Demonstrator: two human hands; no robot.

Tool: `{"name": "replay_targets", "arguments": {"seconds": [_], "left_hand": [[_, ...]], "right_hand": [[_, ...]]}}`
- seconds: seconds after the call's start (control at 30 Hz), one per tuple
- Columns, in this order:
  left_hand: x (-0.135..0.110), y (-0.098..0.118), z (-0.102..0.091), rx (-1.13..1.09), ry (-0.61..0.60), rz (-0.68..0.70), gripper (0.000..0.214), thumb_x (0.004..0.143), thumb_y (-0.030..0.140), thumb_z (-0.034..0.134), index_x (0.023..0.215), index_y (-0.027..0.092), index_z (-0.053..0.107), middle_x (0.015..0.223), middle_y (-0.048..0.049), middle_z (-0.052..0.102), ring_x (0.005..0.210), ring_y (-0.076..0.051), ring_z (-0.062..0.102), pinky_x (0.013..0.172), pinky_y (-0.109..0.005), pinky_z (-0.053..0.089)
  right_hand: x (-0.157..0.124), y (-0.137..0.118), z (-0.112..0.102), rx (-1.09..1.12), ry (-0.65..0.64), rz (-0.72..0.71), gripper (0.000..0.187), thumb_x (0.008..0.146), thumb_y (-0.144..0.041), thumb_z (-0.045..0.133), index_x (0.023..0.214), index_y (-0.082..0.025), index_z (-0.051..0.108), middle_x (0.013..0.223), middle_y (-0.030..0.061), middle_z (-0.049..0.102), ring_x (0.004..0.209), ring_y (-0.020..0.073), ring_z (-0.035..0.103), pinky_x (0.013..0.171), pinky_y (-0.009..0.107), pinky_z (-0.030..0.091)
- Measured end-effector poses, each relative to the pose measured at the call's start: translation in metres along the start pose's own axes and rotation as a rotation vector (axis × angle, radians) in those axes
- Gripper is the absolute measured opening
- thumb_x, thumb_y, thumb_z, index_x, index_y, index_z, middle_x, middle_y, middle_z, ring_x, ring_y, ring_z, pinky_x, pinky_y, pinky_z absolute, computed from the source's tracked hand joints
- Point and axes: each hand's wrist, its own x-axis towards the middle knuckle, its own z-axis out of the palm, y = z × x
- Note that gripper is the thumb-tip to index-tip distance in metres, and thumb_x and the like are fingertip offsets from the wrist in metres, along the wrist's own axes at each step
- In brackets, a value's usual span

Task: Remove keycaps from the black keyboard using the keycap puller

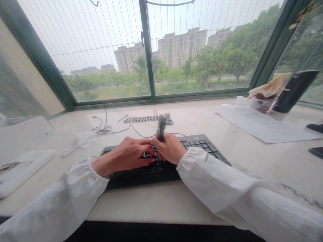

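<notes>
A black keyboard (202, 145) lies on the pale marble sill in front of me. My right hand (169, 148) is closed round a slim dark grey tool (161, 127) that stands upright, its tip down among the keys. My left hand (127, 155) rests on the keyboard beside it, fingers curled and pressed on the keys near the tool's tip. Both arms are in white sleeves. A row of loose dark keycaps (147, 119) lies on the sill behind the keyboard.
A thin cable (111, 129) coils behind the keyboard. White boxes (24, 134) sit at the left. At the right lie a paper sheet (267, 126), a black cylinder (294, 90), crumpled wrapping (267, 90) and dark objects (316, 152). A window (147, 50) stands behind.
</notes>
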Motion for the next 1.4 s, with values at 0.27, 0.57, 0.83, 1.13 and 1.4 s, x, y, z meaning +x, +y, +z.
{"name": "replay_targets", "arguments": {"seconds": [0.27,0.57,0.83,1.13,1.4], "left_hand": [[0.000,0.001,-0.001,-0.040,0.027,0.010,0.018,0.088,0.035,0.055,0.095,0.022,0.065,0.104,-0.0002,0.068,0.071,-0.011,0.063,0.057,-0.021,0.037],[0.001,0.000,-0.002,-0.263,-0.009,-0.062,0.020,0.087,0.034,0.059,0.104,0.023,0.063,0.101,-0.0003,0.067,0.086,-0.014,0.064,0.071,-0.021,0.045],[0.003,-0.003,0.003,-0.506,-0.007,-0.054,0.022,0.088,0.033,0.057,0.104,0.020,0.065,0.092,-0.0027,0.067,0.075,-0.012,0.061,0.069,-0.021,0.047],[0.005,-0.008,-0.003,-0.584,-0.074,-0.001,0.025,0.088,0.027,0.054,0.112,0.019,0.059,0.107,-0.0052,0.066,0.094,-0.016,0.061,0.082,-0.022,0.047],[0.003,-0.009,0.000,-0.567,-0.058,-0.050,0.030,0.086,0.041,0.058,0.100,0.015,0.064,0.086,-0.0033,0.065,0.071,-0.012,0.055,0.063,-0.020,0.044]], "right_hand": [[0.000,0.004,-0.004,0.060,-0.108,-0.017,0.029,0.089,-0.030,0.040,0.062,-0.020,0.042,0.044,-0.0032,0.053,0.037,0.0100,0.050,0.042,0.020,0.037],[0.000,-0.001,-0.005,-0.029,-0.062,-0.220,0.030,0.089,-0.029,0.043,0.061,-0.019,0.039,0.045,-0.0058,0.047,0.047,0.0081,0.048,0.051,0.019,0.035],[-0.002,-0.004,-0.005,-0.062,-0.059,-0.223,0.035,0.092,-0.034,0.043,0.061,-0.019,0.042,0.050,-0.0047,0.050,0.051,0.0082,0.048,0.054,0.020,0.034],[-0.003,-0.005,-0.010,-0.141,-0.129,-0.349,0.034,0.086,-0.049,0.056,0.082,-0.016,0.062,0.062,-0.0018,0.056,0.059,0.0100,0.050,0.055,0.020,0.032],[0.008,0.006,-0.034,-0.243,-0.400,-0.467,0.020,0.081,-0.025,0.063,0.101,-0.019,0.064,0.068,-0.0037,0.059,0.059,0.0085,0.050,0.057,0.019,0.035]]}}
